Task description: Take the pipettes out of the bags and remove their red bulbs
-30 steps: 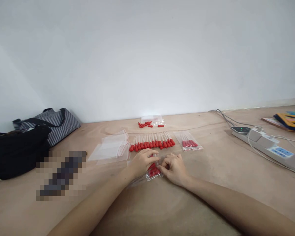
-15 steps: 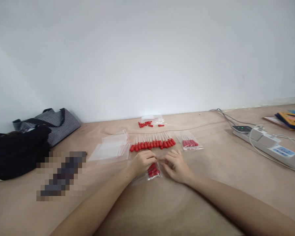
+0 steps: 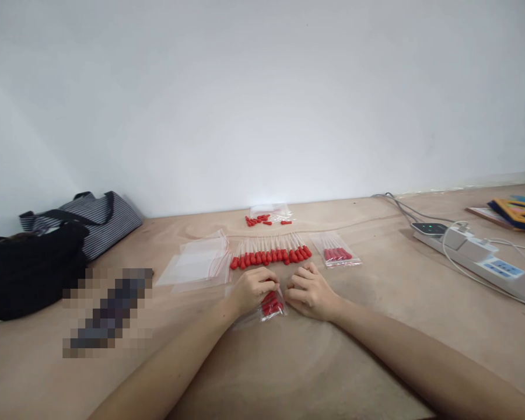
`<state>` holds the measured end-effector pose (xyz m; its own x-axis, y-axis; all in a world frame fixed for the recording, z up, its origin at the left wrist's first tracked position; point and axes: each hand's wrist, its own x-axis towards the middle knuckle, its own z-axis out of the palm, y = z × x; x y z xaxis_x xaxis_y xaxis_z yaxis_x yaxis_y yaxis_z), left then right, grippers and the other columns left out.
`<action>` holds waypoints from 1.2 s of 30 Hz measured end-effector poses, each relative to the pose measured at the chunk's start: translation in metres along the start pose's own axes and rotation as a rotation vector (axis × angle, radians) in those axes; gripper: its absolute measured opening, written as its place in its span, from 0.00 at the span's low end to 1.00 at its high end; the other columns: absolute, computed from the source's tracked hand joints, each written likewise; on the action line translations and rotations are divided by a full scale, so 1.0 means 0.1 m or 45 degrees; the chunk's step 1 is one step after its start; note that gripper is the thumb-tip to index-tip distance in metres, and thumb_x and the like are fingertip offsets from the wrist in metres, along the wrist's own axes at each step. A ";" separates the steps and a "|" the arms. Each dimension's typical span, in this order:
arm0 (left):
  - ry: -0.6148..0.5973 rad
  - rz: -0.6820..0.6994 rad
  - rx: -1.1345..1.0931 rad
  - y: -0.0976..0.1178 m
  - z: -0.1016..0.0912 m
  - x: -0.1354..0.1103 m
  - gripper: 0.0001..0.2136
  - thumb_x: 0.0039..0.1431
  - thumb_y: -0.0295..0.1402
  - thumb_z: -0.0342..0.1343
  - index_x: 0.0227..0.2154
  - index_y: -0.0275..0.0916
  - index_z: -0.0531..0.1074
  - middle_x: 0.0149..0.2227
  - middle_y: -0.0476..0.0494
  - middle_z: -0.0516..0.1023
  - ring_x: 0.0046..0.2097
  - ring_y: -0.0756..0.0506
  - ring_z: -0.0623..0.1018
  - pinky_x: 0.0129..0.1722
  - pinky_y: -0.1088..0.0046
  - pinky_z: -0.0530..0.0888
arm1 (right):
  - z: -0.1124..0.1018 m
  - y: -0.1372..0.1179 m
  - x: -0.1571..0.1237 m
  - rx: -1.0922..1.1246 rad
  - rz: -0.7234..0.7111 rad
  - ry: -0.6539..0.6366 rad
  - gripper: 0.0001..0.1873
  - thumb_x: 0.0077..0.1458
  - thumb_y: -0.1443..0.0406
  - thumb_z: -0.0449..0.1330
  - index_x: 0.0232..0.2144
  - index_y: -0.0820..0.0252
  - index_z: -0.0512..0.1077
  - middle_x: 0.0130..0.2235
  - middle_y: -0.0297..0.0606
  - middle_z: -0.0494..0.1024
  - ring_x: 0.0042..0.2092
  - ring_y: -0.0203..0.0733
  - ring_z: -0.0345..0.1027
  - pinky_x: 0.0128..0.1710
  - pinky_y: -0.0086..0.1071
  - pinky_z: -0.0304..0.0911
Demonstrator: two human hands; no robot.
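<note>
A small clear zip bag [image 3: 273,307] holding several droppers with red rubber bulbs lies on the wooden table between my hands. My left hand [image 3: 252,290] is closed on its top left part, thumb and fingers pinched together. At the bag's right edge my right hand [image 3: 310,293] has its fingers curled in and closed; the fingertips are partly hidden. Just beyond my hands runs a row of glass droppers [image 3: 269,255] with red bulbs toward me. To its right is another zip bag [image 3: 336,251] with droppers inside.
Flat zip bags [image 3: 196,262] lie left of the row. Farther back are loose red bulbs [image 3: 258,220] beside a clear bag [image 3: 269,211]. A power strip [image 3: 481,256] with cables stands at right. A striped bag [image 3: 120,219], a black bag [image 3: 35,271] and a blurred-out object [image 3: 114,309] are at left.
My right hand has curled its fingers further in and shifted slightly up and left along the bag. My left hand keeps its pinch on the bag.
</note>
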<state>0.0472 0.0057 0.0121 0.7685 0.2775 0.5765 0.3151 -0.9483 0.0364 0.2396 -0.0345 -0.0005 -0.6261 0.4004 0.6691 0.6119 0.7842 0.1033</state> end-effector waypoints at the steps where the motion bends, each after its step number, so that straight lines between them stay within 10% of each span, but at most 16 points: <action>1: -0.001 -0.004 -0.007 0.00 0.00 0.00 0.15 0.60 0.30 0.42 0.23 0.37 0.71 0.29 0.45 0.75 0.31 0.52 0.71 0.30 0.76 0.69 | 0.00 0.00 0.01 -0.009 -0.009 0.004 0.09 0.54 0.67 0.51 0.25 0.56 0.68 0.27 0.32 0.69 0.32 0.34 0.53 0.35 0.34 0.45; 36: 0.073 0.047 -0.078 0.04 -0.02 0.04 0.09 0.58 0.27 0.46 0.30 0.37 0.72 0.33 0.44 0.75 0.33 0.51 0.72 0.33 0.75 0.69 | 0.01 0.05 0.00 -0.064 -0.186 0.080 0.15 0.56 0.70 0.47 0.20 0.58 0.65 0.23 0.30 0.68 0.30 0.33 0.52 0.37 0.34 0.44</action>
<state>0.0508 0.0031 0.0162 0.7454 0.2343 0.6241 0.2508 -0.9660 0.0631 0.2425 -0.0303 -0.0006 -0.6797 0.2518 0.6889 0.5406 0.8068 0.2384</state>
